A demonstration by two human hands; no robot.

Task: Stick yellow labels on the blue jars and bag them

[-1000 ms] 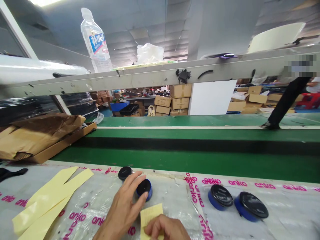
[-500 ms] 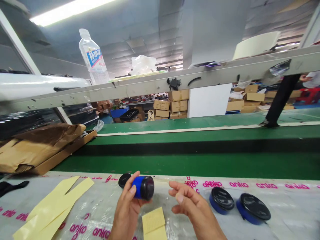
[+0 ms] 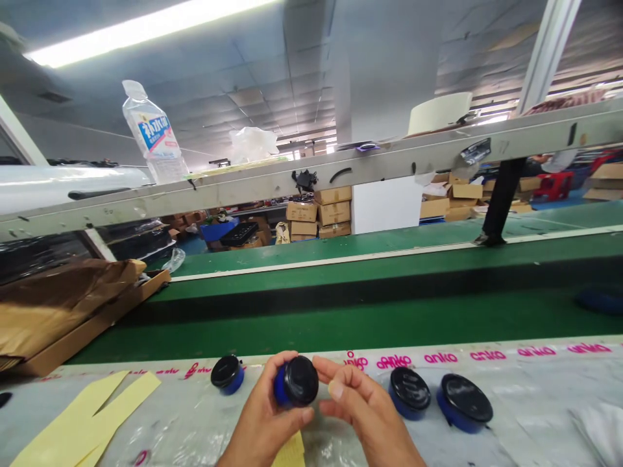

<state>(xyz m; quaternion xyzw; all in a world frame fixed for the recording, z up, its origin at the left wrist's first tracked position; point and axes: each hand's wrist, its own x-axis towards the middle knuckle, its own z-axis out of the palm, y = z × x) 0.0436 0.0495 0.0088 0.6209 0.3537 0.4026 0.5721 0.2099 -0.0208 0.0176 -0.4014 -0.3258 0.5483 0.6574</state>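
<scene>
The person's left hand (image 3: 272, 415), half curled, grips a round blue container with a black lid (image 3: 298, 383) above the plastic-covered worktop's (image 3: 185, 415) far edge. The right hand (image 3: 357, 405), fingers loosely bent, is beside it. Yellow paper strips (image 3: 85, 418) lie left.

A: Which parts of the wearer are visible?
B: Lower centre of the frame: the left hand (image 3: 270, 415), ungloved, with a broad thumb and a smooth, rounded back. Just right of lower centre: the right hand (image 3: 367, 405), likewise bare, with slender fingers and shallow creases over the knuckles.
A: And the nails?
B: Short. The right thumbnail (image 3: 335, 389) is the clearest, pale and rounded at its tip; finer detail of the left thumb is blurred.
A: The wrists?
B: Both are uncovered as far as the bottom edge, the visible surface plain and unmarked.
</scene>
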